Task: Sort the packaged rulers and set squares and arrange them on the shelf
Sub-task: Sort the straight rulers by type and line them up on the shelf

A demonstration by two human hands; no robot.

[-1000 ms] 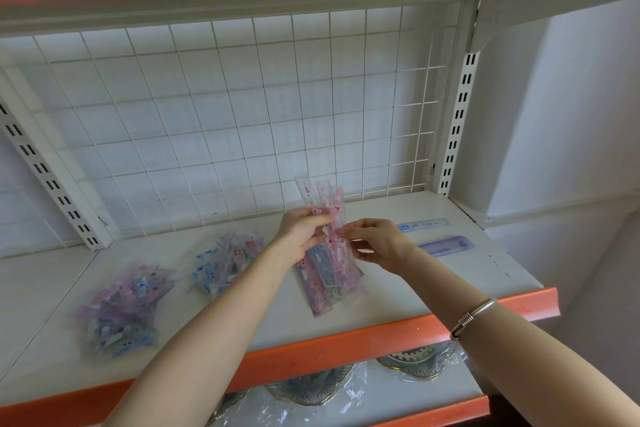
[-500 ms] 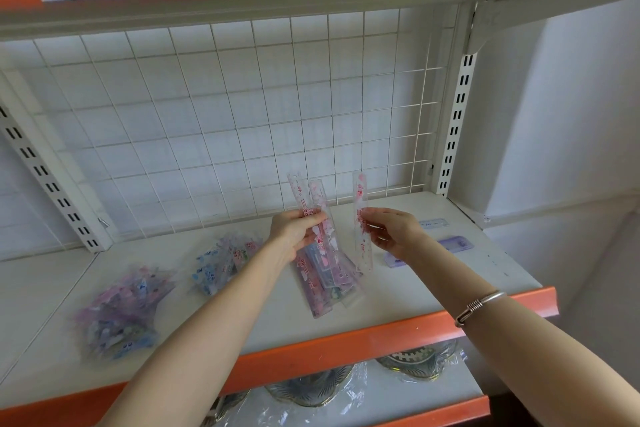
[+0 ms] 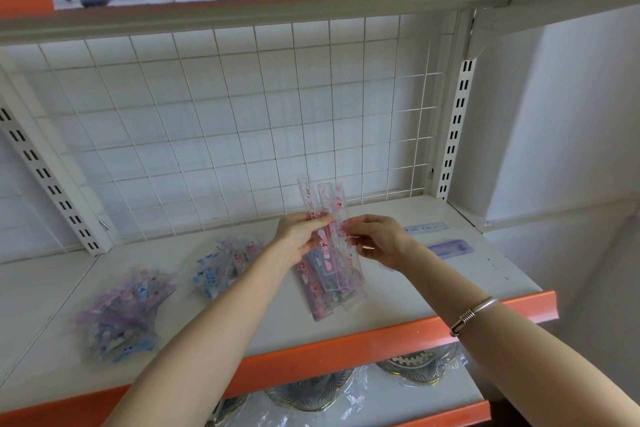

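While my left hand [image 3: 304, 239] and right hand [image 3: 377, 243] both pinch the rulers [image 3: 323, 204] from either side, the bunch stands nearly upright between them over the middle of the shelf [image 3: 433, 288], long axis pointing up and away from me. I cannot tell whether the lower ends touch the shelf; my fingers hide the middle.

The right hand [image 3: 381, 242], which half a second ago held one packaged ruler [image 3: 343, 215] well apart, has brought it back against the fan of rulers [image 3: 307, 199] in the left hand [image 3: 300, 236]; the two hands now nearly touch.
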